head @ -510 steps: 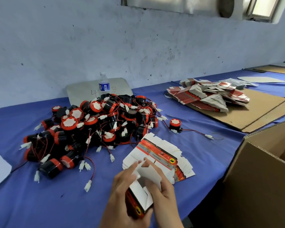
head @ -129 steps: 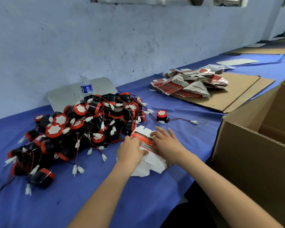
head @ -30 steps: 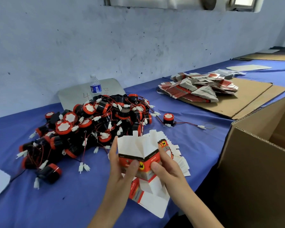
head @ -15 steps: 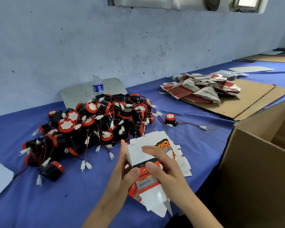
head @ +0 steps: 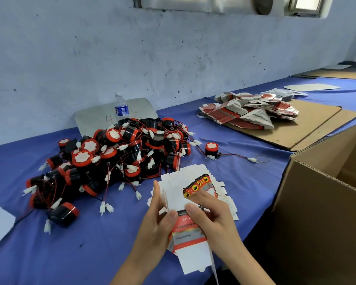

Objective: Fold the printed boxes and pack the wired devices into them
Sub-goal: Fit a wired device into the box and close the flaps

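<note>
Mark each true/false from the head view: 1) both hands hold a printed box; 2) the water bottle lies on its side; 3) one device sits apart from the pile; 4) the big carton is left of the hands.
1) True: left hand and right hand grip the printed box.
2) False: water bottle stands upright.
3) True: lone device sits right of the device pile.
4) False: carton is to the right.

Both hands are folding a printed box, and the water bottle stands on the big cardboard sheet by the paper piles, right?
Not quite. The head view shows the water bottle behind the pile of devices. Both hands, left and right, do hold the printed box.
</note>
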### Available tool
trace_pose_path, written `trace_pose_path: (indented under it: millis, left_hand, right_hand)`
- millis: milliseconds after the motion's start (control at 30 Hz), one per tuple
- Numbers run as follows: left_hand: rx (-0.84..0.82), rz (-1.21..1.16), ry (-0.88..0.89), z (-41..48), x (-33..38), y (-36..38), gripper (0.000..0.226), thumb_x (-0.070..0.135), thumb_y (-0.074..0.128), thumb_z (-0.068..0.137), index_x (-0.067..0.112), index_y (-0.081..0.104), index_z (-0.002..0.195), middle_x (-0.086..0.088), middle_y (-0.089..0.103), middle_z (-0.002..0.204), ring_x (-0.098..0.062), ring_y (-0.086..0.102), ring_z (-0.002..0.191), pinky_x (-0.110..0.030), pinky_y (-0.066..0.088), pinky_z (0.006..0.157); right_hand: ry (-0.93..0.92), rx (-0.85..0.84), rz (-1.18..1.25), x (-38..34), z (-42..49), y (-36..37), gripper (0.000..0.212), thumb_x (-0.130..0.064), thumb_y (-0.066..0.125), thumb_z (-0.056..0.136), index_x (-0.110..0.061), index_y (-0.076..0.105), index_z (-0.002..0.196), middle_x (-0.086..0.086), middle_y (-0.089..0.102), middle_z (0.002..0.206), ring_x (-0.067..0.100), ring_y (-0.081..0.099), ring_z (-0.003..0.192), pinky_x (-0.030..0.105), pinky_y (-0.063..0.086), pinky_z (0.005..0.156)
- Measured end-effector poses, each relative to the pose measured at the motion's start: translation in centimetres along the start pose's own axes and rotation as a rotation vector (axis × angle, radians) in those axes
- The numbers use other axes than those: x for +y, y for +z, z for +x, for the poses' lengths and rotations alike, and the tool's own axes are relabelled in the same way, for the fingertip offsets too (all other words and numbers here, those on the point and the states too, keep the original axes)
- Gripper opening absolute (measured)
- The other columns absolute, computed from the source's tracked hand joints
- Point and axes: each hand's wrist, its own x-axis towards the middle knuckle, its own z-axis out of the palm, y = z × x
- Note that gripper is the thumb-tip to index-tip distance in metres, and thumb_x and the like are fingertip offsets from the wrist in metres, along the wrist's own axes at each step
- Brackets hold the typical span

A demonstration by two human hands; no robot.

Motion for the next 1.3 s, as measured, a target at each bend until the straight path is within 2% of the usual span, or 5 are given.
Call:
trace_pose_path:
  millis: [133,300,433,900,1300]
  left_hand:
    - [0.000,-0.020,-0.023,-0.2,0.2,0.1,0.092,0.056,0.060,0.061,0.047,0.013,0.140,0.033,0.065,0.110,-0.009,0.069,0.099,-0.019,0.055,0.068]
    - [0.067,0.005,-0.016,-0.5,0.3,1.0,0.081,0.051,0.059,0.065,0.034,0.040,0.142,0.008,0.068,0.118,-0.013,0.068,0.101,-0.026,0.055,0.075]
    - [0.084,-0.262,-0.029,-1.1,0.7,2.2,0.063,0.034,0.063,0.064,0.023,0.060,0.126,-0.011,0.070,0.114,-0.030,0.068,0.102,-0.039,0.058,0.077]
    - [-0.007,0.013,0.061,-0.8,2.4,1.3,0.028,0.015,0.049,0.076,0.025,0.064,0.098,-0.012,0.065,0.092,-0.020,0.063,0.080,-0.028,0.055,0.067]
    - [-0.115,0.083,0.120,-0.8,1.6,0.8,0.057,0.007,0.046,0.089,0.033,0.046,0.139,0.016,0.055,0.137,-0.005,0.051,0.127,-0.019,0.046,0.097]
  right_hand:
    - [0.064,-0.011,-0.035,0.1,-0.1,0.1,0.049,-0.059,0.054,0.075,-0.016,0.073,0.087,0.003,0.071,0.088,0.021,0.069,0.086,0.047,0.056,0.077]
    - [-0.148,0.073,-0.113,-0.1,-0.2,-0.2,0.017,-0.042,0.060,0.079,-0.028,0.069,0.085,-0.009,0.067,0.096,0.016,0.064,0.099,0.027,0.050,0.084]
    - [-0.300,0.090,-0.146,0.1,-0.6,-0.1,0.038,-0.036,0.065,0.079,-0.031,0.060,0.116,-0.008,0.054,0.117,0.025,0.055,0.114,0.033,0.049,0.089]
    - [-0.354,-0.024,-0.245,-0.4,-0.4,-0.4,0.043,-0.031,0.060,0.079,-0.017,0.063,0.120,0.001,0.056,0.113,0.018,0.055,0.111,0.023,0.044,0.091]
    - [-0.446,0.033,-0.287,-0.1,-1.0,-0.7,0.025,-0.032,0.057,0.088,-0.014,0.074,0.095,0.001,0.059,0.106,0.025,0.057,0.103,0.040,0.048,0.084]
